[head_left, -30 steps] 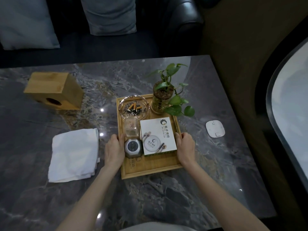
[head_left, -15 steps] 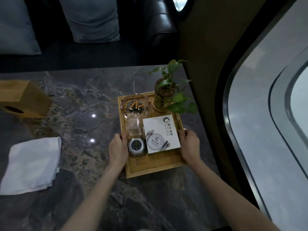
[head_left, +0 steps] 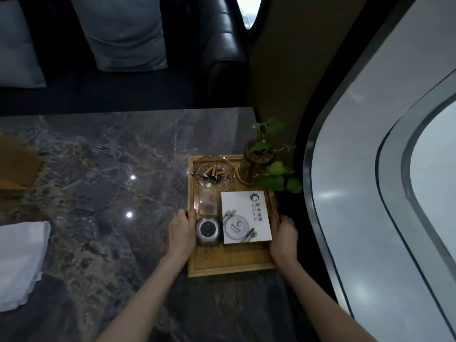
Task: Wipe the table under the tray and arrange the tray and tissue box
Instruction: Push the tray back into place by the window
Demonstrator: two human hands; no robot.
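A wooden tray [head_left: 229, 266] sits at the right edge of the dark marble table [head_left: 103, 169]. It carries a glass ashtray [head_left: 212, 171] with cigarette butts, a potted green plant [head_left: 259, 164], a small clear glass [head_left: 208, 202], a round metal object [head_left: 208, 232] and a white printed box [head_left: 245, 217]. My left hand [head_left: 181, 234] grips the tray's left rim. My right hand [head_left: 283, 239] grips its right rim. The wooden tissue box [head_left: 17, 166] shows only partly at the left edge. A folded white cloth [head_left: 21, 260] lies at the lower left.
A dark sofa [head_left: 222, 45] with grey cushions [head_left: 125, 33] stands behind the table. A curved grey wall panel [head_left: 370, 193] rises just right of the table edge, close to the tray and plant.
The tray, held in both hands, has moved right to the table's right edge. The view has swung right, so the tissue box and cloth now sit at the left border.
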